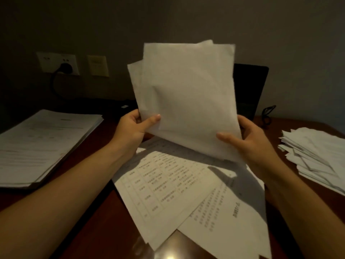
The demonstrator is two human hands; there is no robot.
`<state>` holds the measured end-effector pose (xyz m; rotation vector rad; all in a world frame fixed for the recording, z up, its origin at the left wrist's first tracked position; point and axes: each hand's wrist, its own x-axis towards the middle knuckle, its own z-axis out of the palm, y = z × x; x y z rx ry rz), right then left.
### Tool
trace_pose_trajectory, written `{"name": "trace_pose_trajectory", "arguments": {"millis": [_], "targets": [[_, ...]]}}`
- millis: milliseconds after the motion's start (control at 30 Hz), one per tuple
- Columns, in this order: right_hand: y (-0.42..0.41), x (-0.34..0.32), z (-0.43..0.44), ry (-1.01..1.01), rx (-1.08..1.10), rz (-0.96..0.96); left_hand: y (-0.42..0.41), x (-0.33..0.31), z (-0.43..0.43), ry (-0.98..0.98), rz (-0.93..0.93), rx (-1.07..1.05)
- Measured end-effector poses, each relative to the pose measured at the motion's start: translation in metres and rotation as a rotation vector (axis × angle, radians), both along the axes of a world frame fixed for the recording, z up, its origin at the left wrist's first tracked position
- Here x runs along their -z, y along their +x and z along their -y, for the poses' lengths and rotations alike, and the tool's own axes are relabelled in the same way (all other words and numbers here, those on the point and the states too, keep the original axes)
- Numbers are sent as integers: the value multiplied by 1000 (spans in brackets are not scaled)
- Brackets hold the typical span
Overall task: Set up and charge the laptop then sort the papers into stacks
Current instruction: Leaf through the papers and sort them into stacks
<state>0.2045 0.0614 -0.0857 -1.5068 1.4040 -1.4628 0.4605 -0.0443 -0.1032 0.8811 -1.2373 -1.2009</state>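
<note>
Loose papers (173, 187) lie on the desk (93, 221) between left stack (43, 144) and right stack (317, 156).

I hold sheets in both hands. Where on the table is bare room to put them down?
Bare table for the held sheets shows in the strip between the left stack and the loose sheets in the middle. A smaller patch lies between the right hand and the right pile. The middle is crowded.

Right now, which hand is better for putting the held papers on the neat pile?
Probably the left hand. It grips the held papers, and the neat pile lies on its side; the right hand would have to cross over.
</note>
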Motion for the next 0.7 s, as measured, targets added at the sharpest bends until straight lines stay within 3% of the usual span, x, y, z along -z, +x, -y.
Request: {"name": "trace_pose_trajectory", "arguments": {"millis": [100, 233, 433, 500, 600, 700], "targets": [[-5, 4, 3, -106, 200, -54, -3, -8, 2, -97, 117, 43], [-11, 0, 4, -180, 243, 145, -11, -11, -2, -150, 284, 171], [-17, -10, 3, -188, 222, 328, -32, -33, -15, -247, 258, 168], [-22, -7, 3, -136, 239, 239, -34, -34, -17, -203, 238, 173], [-24, 5, 6, -30, 290, -91, -35, -14, -20, -61, 294, 156], [-21, 11, 10, 34, 275, -206, -37, 5, -27, 30, 406, 145]]}}
